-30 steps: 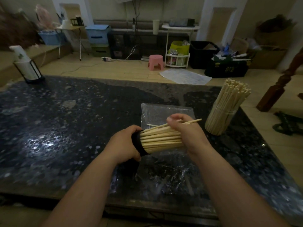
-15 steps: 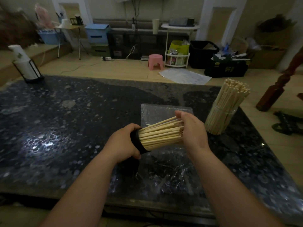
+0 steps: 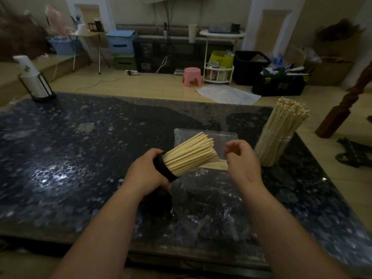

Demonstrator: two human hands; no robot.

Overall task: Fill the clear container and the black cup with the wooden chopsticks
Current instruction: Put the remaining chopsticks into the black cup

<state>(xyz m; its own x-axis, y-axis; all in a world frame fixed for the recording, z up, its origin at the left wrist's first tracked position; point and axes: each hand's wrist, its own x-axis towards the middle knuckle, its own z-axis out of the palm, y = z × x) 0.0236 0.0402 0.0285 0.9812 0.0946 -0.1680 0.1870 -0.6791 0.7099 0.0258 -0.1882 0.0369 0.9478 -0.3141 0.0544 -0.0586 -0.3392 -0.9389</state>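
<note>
My left hand [image 3: 146,174] grips the black cup [image 3: 164,168], tilted so its mouth points up and to the right. A thick bundle of wooden chopsticks [image 3: 191,153] sticks out of the cup. My right hand [image 3: 240,158] hovers just right of the chopstick tips, fingers loosely curled, holding nothing. The clear container [image 3: 274,148] stands upright on the dark table [image 3: 80,158] at the right, packed with chopsticks [image 3: 285,121] that lean to the right. A few loose chopsticks [image 3: 216,167] lie on the table under my right hand.
A crumpled clear plastic bag [image 3: 211,202] lies on the table in front of me and under my hands. A white roll in a black holder [image 3: 34,81] stands at the table's far left corner. The table's right edge runs close behind the clear container.
My right hand has come off the chopstick ends and moved right. The cup has tilted more upward, and the bundle's tips now sit even.
</note>
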